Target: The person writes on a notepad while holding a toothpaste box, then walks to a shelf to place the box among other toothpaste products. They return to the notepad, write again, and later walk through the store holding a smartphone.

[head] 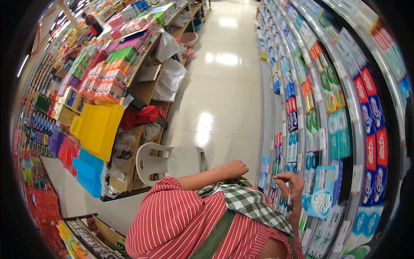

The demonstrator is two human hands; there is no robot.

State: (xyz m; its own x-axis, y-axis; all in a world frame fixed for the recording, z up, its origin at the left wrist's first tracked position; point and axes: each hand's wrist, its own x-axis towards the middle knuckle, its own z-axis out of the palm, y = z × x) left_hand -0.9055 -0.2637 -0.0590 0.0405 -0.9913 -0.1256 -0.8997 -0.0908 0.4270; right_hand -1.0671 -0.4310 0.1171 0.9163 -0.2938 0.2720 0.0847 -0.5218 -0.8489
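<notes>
My left hand (pixel 235 169) is curled in front of my body, over the edge of a green-and-white checked cloth (pixel 255 202). Its palm side is hidden, so whether it grips anything does not show. My right hand (pixel 292 184) is raised beside the right-hand shelves. A slim pen (pixel 289 202) is held in it, pointing back toward my forearm. Close to this hand are shelved toothpaste boxes, including a light-blue carton (pixel 321 192) and several red-and-blue toothpaste boxes (pixel 372 129). The striped red sleeve (pixel 171 207) covers my left upper arm.
Left of me stands a pale plastic chair (pixel 186 159) beside a wooden display shelf (pixel 137 158). Yellow (pixel 100 129) and blue plastic bins (pixel 89 173) edge that display. A tiled aisle floor (pixel 220 103) runs ahead between the shelves. Another person (pixel 92 24) is far off at the upper left.
</notes>
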